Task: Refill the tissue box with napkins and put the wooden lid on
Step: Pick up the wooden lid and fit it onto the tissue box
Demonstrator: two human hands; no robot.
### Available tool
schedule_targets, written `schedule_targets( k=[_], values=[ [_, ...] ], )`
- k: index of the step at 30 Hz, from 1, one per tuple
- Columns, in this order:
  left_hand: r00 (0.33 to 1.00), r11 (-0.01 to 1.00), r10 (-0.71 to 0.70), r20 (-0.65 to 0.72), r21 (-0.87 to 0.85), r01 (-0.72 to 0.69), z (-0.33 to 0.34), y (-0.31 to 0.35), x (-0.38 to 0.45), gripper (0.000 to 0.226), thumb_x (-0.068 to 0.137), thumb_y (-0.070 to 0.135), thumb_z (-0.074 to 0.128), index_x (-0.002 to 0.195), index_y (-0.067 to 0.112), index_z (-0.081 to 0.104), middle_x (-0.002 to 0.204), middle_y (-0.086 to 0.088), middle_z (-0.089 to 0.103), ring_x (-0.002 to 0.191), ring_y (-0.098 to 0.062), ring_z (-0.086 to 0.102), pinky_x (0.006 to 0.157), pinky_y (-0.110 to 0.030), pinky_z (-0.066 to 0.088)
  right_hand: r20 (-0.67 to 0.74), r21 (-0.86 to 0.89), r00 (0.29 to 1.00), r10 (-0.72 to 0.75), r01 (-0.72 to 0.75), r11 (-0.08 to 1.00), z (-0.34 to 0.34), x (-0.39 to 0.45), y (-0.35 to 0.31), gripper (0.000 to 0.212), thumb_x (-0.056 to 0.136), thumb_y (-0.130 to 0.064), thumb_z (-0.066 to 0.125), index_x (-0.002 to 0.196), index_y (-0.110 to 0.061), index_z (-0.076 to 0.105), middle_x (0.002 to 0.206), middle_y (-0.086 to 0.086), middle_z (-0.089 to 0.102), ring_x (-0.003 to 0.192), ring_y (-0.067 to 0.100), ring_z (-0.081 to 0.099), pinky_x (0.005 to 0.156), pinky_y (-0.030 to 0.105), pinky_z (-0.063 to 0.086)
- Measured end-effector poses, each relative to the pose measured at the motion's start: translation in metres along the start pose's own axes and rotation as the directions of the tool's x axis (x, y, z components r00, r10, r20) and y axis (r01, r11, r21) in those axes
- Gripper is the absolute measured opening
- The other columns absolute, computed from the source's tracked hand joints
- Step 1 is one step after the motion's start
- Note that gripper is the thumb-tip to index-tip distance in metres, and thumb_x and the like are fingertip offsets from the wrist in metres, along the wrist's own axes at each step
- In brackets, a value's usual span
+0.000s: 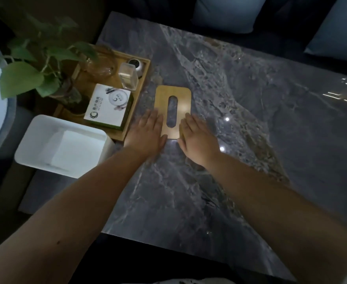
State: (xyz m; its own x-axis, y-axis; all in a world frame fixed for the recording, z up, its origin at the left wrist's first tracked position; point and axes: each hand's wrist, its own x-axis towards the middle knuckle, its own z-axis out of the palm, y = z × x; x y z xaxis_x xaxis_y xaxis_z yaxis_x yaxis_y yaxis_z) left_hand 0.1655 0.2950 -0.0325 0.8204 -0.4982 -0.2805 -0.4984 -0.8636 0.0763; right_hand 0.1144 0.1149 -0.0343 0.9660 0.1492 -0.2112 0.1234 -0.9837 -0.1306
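While both bare hands lie flat with fingers spread, neither is closed around anything: the left hand (148, 131) rests its fingertips on the near left edge of the one flat rectangular wooden lid (173, 111), and the right hand (197, 138) touches its near right edge, so the lid sits between them, pressed rather than gripped. That lid, light brown with rounded corners and a single long oval slot down its middle, lies flat on the dark grey marble-patterned table (230, 140), and the stone shows through the slot. To the left, at the table's edge, stands one white rectangular tissue box (35, 144), open at the top, with a stack of white napkins (76, 152) lying inside; it is well apart from the lid. Just beyond the box sits one wooden tray (141, 78) holding one printed white-and-green carton (109, 107), one clear plastic container (128, 77), one glass vessel (101, 64) and one small round dark jar (135, 65). One green leafy plant (31, 66) hangs over the tray's left side.
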Motion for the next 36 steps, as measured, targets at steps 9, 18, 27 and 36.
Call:
schedule_targets(
  k=[9,18,27,36],
  values=[
    [0.998,0.993,-0.057,0.029,-0.099,0.059,0.029,0.007,-0.011,0.067,0.101,0.046,0.022,0.153,0.006,0.01,0.163,-0.015,0.003,0.15,-0.027,0.001,0.122,-0.041,0.006,0.037,0.039,0.999,-0.017,0.016,0.999,0.022,-0.008,0.003,0.063,0.095,-0.041,0.027,0.139,0.002,0.04,0.15,0.022,0.037,0.139,0.037,0.034,0.113,0.048,0.032],
    [0.995,0.992,-0.071,0.067,-0.095,0.077,0.048,0.047,-0.072,0.068,0.101,0.046,0.022,0.153,0.005,0.007,0.162,-0.017,0.002,0.15,-0.029,0.0,0.122,-0.042,0.002,0.118,0.062,0.993,-0.01,0.003,0.998,0.028,-0.075,-0.007,0.064,0.093,-0.039,0.028,0.14,0.003,0.04,0.152,0.022,0.034,0.14,0.036,0.034,0.113,0.046,0.028],
    [0.939,0.656,-0.324,0.112,-0.689,0.308,0.027,0.067,-0.076,0.045,0.097,0.025,0.042,0.132,-0.003,0.045,0.144,-0.024,0.043,0.131,-0.037,0.041,0.109,-0.043,0.035,0.124,0.67,0.94,0.318,-0.316,0.672,0.004,-0.072,-0.018,0.029,0.091,-0.014,0.049,0.115,0.003,0.053,0.115,0.019,0.057,0.106,0.032,0.055,0.092,0.041,0.046],
    [0.759,0.131,-0.568,0.318,-0.875,0.466,-0.002,0.067,-0.073,0.025,0.092,0.015,0.047,0.109,0.018,0.066,0.088,0.002,0.06,0.077,-0.017,0.058,0.075,-0.034,0.053,0.421,0.833,0.752,0.507,-0.542,0.111,-0.012,-0.067,-0.007,0.02,0.091,-0.019,0.05,0.099,-0.005,0.063,0.098,0.018,0.066,0.091,0.031,0.063,0.083,0.042,0.052]
  ],
)
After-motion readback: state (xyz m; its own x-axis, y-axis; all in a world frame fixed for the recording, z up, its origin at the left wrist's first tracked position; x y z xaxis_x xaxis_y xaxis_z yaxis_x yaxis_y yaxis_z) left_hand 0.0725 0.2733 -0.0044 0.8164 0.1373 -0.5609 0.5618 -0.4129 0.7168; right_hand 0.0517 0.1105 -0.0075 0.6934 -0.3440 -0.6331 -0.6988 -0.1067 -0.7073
